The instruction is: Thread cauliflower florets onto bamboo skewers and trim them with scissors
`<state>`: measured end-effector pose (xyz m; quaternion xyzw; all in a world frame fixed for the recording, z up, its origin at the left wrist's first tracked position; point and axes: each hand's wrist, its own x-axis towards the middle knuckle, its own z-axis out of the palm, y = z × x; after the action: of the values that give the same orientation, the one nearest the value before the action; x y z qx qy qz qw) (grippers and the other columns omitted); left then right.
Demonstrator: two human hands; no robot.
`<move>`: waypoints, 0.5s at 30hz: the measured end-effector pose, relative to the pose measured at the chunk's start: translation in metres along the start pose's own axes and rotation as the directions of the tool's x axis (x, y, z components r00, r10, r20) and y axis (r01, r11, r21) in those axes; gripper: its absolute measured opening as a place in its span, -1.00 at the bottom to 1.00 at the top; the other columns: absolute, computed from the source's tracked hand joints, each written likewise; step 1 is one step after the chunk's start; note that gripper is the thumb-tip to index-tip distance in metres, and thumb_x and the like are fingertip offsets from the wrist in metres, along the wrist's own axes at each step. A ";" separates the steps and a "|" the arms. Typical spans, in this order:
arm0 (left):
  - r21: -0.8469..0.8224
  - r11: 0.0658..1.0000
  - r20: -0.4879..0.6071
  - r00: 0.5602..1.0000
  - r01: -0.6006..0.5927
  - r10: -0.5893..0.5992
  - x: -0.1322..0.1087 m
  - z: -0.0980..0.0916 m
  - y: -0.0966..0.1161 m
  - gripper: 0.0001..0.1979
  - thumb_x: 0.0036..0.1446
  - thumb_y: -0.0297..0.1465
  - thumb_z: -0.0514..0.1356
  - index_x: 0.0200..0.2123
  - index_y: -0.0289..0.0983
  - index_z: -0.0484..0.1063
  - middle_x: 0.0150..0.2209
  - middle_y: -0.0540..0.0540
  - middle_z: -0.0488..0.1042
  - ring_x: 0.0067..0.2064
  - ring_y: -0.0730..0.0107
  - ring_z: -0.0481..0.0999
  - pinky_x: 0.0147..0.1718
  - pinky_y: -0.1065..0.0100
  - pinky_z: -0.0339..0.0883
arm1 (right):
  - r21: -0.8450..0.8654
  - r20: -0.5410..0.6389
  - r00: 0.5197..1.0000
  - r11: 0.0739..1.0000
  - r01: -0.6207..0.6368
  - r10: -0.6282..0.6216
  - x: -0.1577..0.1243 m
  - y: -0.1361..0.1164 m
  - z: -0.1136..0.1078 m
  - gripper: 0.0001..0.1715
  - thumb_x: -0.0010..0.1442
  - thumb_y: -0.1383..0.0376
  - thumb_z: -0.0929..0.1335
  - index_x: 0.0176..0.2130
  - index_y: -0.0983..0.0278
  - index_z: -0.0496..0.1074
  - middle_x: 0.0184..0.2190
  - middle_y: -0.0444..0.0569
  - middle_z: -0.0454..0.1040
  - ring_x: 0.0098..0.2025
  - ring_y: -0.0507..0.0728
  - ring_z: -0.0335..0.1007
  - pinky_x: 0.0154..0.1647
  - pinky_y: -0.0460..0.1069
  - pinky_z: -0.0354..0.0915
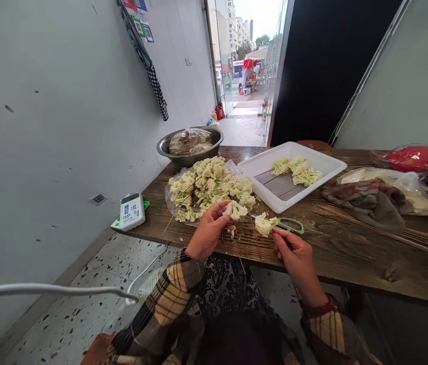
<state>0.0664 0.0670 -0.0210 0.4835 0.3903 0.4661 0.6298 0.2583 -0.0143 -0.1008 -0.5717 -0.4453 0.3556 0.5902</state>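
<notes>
My left hand (209, 232) is closed on a cauliflower floret (235, 209) at the near edge of the wooden table (350, 243). My right hand (296, 258) pinches a thin bamboo skewer (241, 257) that reaches toward the left hand. Just ahead of the right hand lie another floret (265, 224) and green-handled scissors (290, 225). A heap of cauliflower florets (208, 186) lies on clear plastic behind my left hand. A white tray (274, 200) holds a few florets (296, 171).
A metal bowl (189, 146) with a plastic bag sits at the far left corner. A small white device (131, 211) rests on the table's left end. Loose skewers (407, 235), a crumpled cloth (367, 202) and bagged items (413, 158) lie to the right. The open doorway is ahead.
</notes>
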 end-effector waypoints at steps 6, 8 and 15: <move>-0.128 0.991 0.034 0.999 0.036 -0.032 -0.009 -0.001 -0.001 -0.72 -0.09 -0.32 0.37 -0.28 -0.29 0.45 -0.29 -0.04 0.47 -0.29 0.43 0.47 -0.29 0.33 0.44 | 0.019 0.001 1.000 1.000 -0.021 0.021 -0.004 -0.004 0.004 -0.63 0.13 0.08 0.39 -0.19 0.29 0.55 -0.62 -0.18 0.34 -0.61 -0.01 0.17 -0.61 -0.09 0.12; -0.068 0.998 0.025 1.000 0.002 0.000 -0.011 -0.001 -0.001 -0.74 -0.03 -0.25 0.34 -0.32 -0.29 0.46 -0.30 -0.04 0.47 -0.28 0.42 0.46 -0.28 0.35 0.41 | 0.027 0.019 0.999 0.999 -0.030 0.030 -0.007 -0.009 0.005 -0.63 0.12 0.07 0.39 -0.21 0.29 0.56 -0.62 -0.17 0.34 -0.61 -0.01 0.17 -0.61 -0.09 0.13; 0.409 0.876 -0.055 0.952 -0.254 0.302 -0.009 -0.006 0.000 -0.82 0.03 -0.30 0.28 -0.41 -0.31 0.51 -0.32 -0.07 0.46 -0.26 0.41 0.39 -0.27 0.41 0.25 | 0.011 0.054 0.998 0.999 -0.036 0.035 -0.016 -0.021 0.006 -0.65 0.13 0.07 0.39 -0.25 0.30 0.56 -0.61 -0.16 0.34 -0.60 -0.01 0.19 -0.58 -0.08 0.17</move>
<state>0.0587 0.0601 -0.0224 0.6238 0.4393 0.4906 0.4210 0.2456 -0.0288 -0.0817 -0.5662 -0.4488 0.3840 0.5749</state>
